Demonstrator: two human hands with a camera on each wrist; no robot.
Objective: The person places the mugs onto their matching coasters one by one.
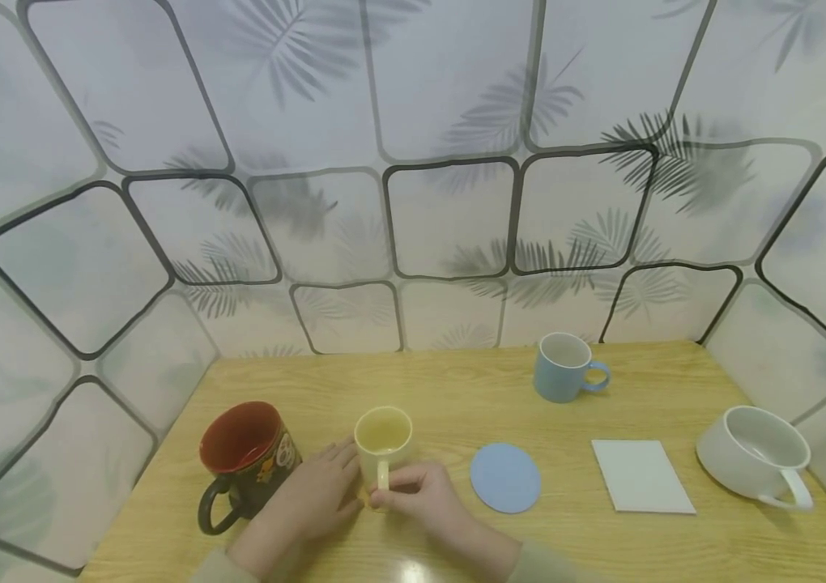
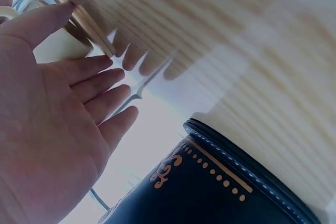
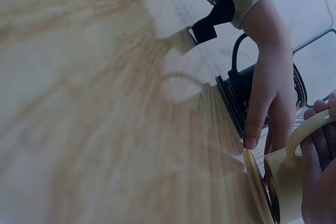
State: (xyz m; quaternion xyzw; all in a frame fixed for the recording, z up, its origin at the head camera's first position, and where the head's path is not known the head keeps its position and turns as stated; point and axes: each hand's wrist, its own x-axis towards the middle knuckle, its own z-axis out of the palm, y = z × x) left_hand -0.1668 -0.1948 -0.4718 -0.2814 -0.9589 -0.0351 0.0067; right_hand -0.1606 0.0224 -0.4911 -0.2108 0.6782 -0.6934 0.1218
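Pale-yellow ceramic mug (image 1: 384, 437): between our hands, over the round tan wooden coaster (image 2: 92, 31), contact unclear
Right hand (image 1: 423, 500): we pinch the handle (image 1: 383, 471)
Left hand (image 1: 320, 490): nearly straight fingers touch the coaster's edge
Seating: we should keep mug level, coaster still

Pretty tight on the left: the dark mug (image 1: 264, 476) and yellow mug (image 1: 384, 433) box in the left hand (image 1: 321, 490). Way easier passing between the blue coaster (image 1: 505, 478) and blue mug (image 1: 557, 377), just flat wood (image 1: 518, 421) there.
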